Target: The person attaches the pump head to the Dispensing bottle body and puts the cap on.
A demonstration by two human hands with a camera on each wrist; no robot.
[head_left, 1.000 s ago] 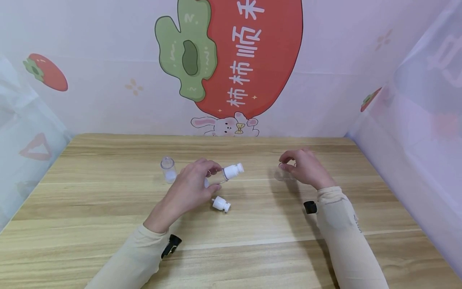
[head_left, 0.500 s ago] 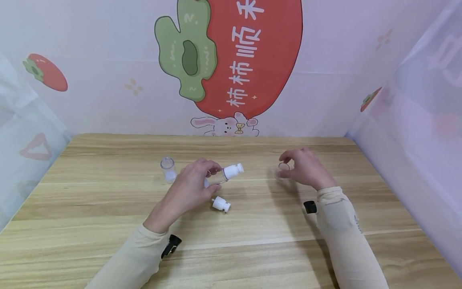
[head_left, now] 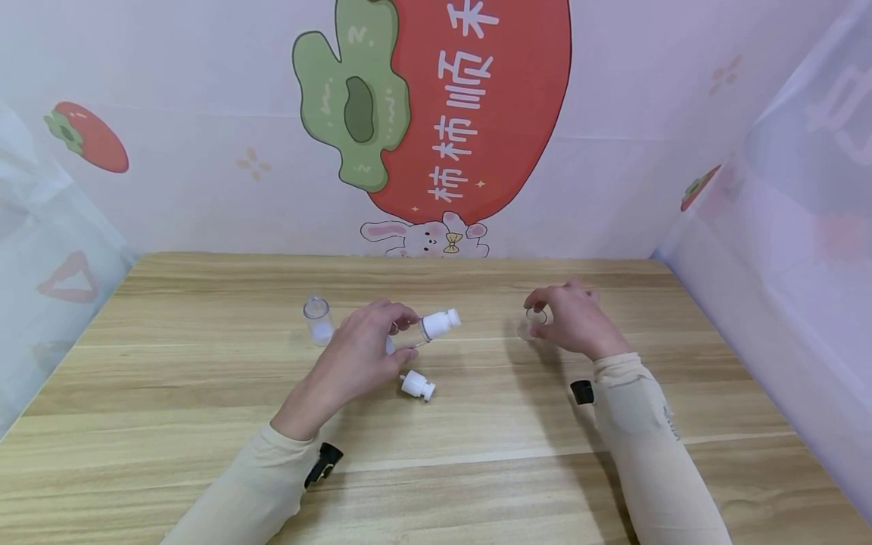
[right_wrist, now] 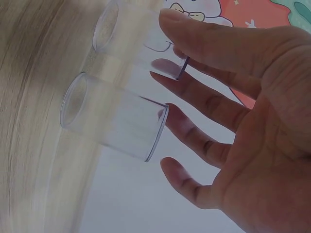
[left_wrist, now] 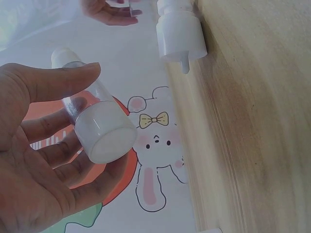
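My left hand (head_left: 361, 348) grips a small clear bottle (left_wrist: 106, 133) with a white bottom, tilted so its white pump head (head_left: 438, 324) points right. Thumb and fingers lie on opposite sides of it in the left wrist view. A loose white pump head (head_left: 418, 384) lies on the table just below that hand. Over to the right, my right hand (head_left: 575, 322) holds a clear plastic cap (right_wrist: 131, 36) near its upper rim, thumb on one side and fingers on the other. A second clear cap (right_wrist: 114, 119) stands close beside it, below the fingertips.
Another clear bottle (head_left: 319, 322) with a white bottom and no pump head stands left of my left hand. The wooden table (head_left: 463, 469) ends at a printed backdrop (head_left: 225, 182), with sheets hanging on both sides.
My right hand's thumb and fingers spread around the cap's rim, and the hand then shifts slightly left. The left hand, its bottle and the loose pump head stay in place.
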